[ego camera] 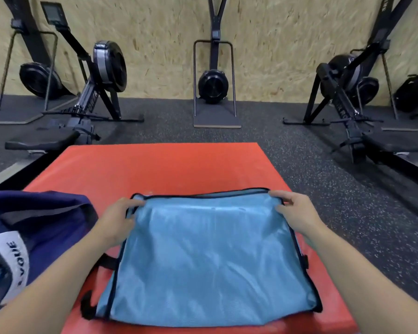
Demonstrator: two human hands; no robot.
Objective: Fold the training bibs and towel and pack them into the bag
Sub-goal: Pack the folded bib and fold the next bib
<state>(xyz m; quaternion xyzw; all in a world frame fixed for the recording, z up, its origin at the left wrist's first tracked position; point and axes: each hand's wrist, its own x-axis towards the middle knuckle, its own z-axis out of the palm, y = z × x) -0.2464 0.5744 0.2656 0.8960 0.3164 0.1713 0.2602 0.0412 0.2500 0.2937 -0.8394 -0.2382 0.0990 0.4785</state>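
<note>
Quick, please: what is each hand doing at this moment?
Left hand: pinches the far left corner of the blue bib.
Right hand: pinches its far right corner.

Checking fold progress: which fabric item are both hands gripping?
The light blue bib on the red mat; left hand and right hand pinch its far corners. The navy bag lies untouched.

Light-blue mesh bib (208, 259), black-edged, spread flat between both hands; navy bag (46, 227) open just beyond left hand (117, 221).

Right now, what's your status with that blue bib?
Left hand and right hand pinch far corners of blue bib. Bib flat on red mat. Navy bag waits left. Nothing blocking.
</note>
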